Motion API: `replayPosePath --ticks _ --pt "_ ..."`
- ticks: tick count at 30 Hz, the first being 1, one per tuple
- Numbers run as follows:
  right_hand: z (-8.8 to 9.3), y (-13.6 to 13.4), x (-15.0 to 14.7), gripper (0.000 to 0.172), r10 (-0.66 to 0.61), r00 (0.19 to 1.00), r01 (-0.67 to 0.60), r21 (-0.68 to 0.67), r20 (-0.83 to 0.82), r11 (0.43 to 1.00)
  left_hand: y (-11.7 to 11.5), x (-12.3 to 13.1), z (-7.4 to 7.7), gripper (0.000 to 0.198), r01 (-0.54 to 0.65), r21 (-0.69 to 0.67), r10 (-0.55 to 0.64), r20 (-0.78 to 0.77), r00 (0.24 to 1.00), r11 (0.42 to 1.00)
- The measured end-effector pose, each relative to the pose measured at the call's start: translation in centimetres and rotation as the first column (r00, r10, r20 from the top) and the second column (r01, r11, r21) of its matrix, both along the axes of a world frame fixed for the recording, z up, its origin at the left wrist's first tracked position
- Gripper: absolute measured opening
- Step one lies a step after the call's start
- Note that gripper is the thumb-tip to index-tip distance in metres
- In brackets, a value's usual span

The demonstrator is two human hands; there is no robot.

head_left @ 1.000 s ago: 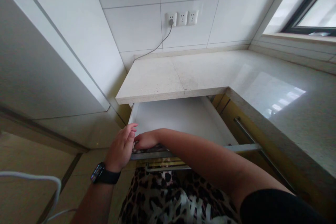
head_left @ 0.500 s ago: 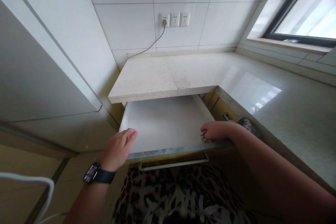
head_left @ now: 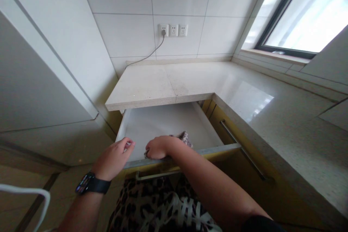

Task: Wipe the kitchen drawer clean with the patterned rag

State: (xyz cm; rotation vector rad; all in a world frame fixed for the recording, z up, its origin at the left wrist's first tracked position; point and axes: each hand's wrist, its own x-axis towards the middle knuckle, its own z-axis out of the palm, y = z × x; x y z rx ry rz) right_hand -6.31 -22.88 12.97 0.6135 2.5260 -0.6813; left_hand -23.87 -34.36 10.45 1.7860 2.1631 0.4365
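Note:
A white drawer (head_left: 163,119) is pulled out below the countertop, its inside bare apart from my right hand and a cloth. My right hand (head_left: 157,147) is closed on the patterned cloth (head_left: 185,138) at the drawer's front edge, left of its middle. Part of the cloth shows behind my wrist, the rest is under my fingers. My left hand (head_left: 116,155), with a black watch on the wrist, is at the drawer's front left corner. Its fingers are bent towards the thumb, and whether they grip the edge is unclear.
The pale stone countertop (head_left: 146,83) juts over the drawer's back and runs down the right side. A plug with a grey cord sits in the wall sockets (head_left: 173,30). A tall white cabinet (head_left: 40,72) stands at left. Long handles (head_left: 251,162) stick out from cabinets at right.
My right hand has moved left along the drawer's front edge with the cloth, from the right corner to left of the middle. The view has shifted a little; my left hand stays near the left corner.

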Motion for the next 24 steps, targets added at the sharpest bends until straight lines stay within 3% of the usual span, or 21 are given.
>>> replayPosePath --ticks 3,7,11,14,17,20,24 --pt "-0.1 0.8 3.7 0.053 -0.056 0.998 0.054 0.055 0.030 0.997 -0.2 0.0 0.1 0.036 -0.001 -0.005 0.001 0.012 1.000 1.000" --pt "0.0 2.7 11.2 0.042 -0.214 0.976 0.208 0.120 0.034 0.971 -0.5 0.1 0.1 0.036 -0.012 0.001 0.012 -0.005 1.000 1.000" --pt "-0.4 5.5 18.9 0.035 -0.422 0.904 0.412 0.125 0.068 0.903 -0.8 0.3 0.1 0.035 -0.012 0.017 0.012 -0.033 0.999 1.000" --pt "-0.9 7.0 22.7 0.033 -0.488 0.872 0.478 0.149 0.038 0.866 -1.1 0.3 0.1 0.033 -0.004 0.028 0.006 -0.059 0.998 1.000" --pt "-1.6 7.2 23.5 0.033 -0.503 0.864 0.494 0.170 0.007 0.853 -1.1 0.7 0.2 0.032 -0.025 0.027 0.027 -0.080 0.996 0.999" --pt "-2.2 6.6 22.2 0.034 -0.510 0.859 0.490 0.233 0.034 0.840 -0.4 2.4 0.9 0.030 -0.039 -0.011 0.039 -0.008 0.999 0.999" --pt "-2.7 6.0 20.6 0.033 -0.484 0.874 0.458 0.244 0.052 0.855 1.8 7.1 2.1 0.027 0.106 0.067 -0.104 -0.032 0.994 0.992"
